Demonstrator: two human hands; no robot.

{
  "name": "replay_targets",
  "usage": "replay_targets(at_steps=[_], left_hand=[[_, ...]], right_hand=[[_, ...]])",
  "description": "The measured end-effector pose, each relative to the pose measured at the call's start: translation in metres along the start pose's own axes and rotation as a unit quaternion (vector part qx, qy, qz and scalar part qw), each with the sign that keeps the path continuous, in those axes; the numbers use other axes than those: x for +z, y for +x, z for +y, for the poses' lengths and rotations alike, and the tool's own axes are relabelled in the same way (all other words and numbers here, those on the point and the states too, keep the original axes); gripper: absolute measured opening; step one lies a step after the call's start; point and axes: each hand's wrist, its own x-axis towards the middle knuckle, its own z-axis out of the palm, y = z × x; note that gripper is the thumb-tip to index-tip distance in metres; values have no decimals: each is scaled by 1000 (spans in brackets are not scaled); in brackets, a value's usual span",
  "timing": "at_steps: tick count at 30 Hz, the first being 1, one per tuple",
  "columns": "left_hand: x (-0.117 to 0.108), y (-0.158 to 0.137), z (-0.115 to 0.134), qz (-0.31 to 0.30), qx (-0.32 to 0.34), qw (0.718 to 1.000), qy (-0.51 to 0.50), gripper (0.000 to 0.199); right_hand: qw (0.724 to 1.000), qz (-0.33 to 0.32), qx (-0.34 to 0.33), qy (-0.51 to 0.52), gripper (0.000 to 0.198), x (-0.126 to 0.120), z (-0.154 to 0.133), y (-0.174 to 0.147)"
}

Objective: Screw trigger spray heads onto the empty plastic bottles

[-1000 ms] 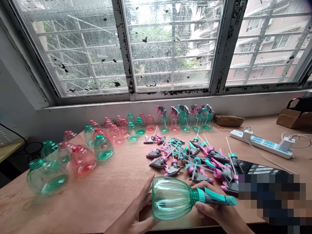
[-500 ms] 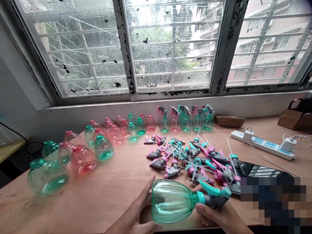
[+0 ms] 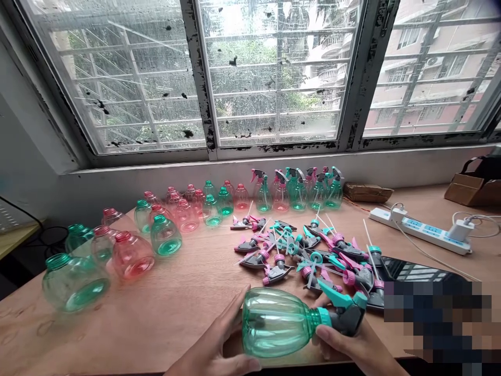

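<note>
Above the counter's [image 3: 156,324] front edge, a green bottle [image 3: 276,324] is held sideways in both hands: the left hand [image 3: 219,337] cups its base, the right hand [image 3: 350,342] grips near the neck, by the turquoise-and-grey spray head [image 3: 346,313]. The right fingers are partly hidden, so their exact hold is hard to judge. Loose sprayers [image 3: 277,271] lie beyond; open-necked bottles [image 3: 167,245] curve from the left edge to the far edge.

A translucent green, ribbed bottle [image 3: 276,324] is held sideways above the worktop [image 3: 156,329], its neck topped by a turquoise-and-grey spray head [image 3: 347,317].
</note>
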Motion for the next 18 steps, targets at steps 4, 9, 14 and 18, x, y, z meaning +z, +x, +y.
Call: replay_targets(at_steps=[4, 9, 14, 18], left_hand=[[1, 0, 1, 2, -5, 1000, -7, 94], [5, -1, 2, 11, -21, 999, -27, 110], [3, 1, 3, 2, -20, 999, -41, 105], [-1, 1, 2, 2, -25, 1000, -1, 94]], right_hand=[[1000, -9, 3, -5, 36, -4, 6, 0], [1000, -18, 15, -12, 40, -5, 8, -1], [999, -27, 16, -7, 43, -2, 3, -1], [1000, -21, 19, 4, 45, 0, 1, -1]])
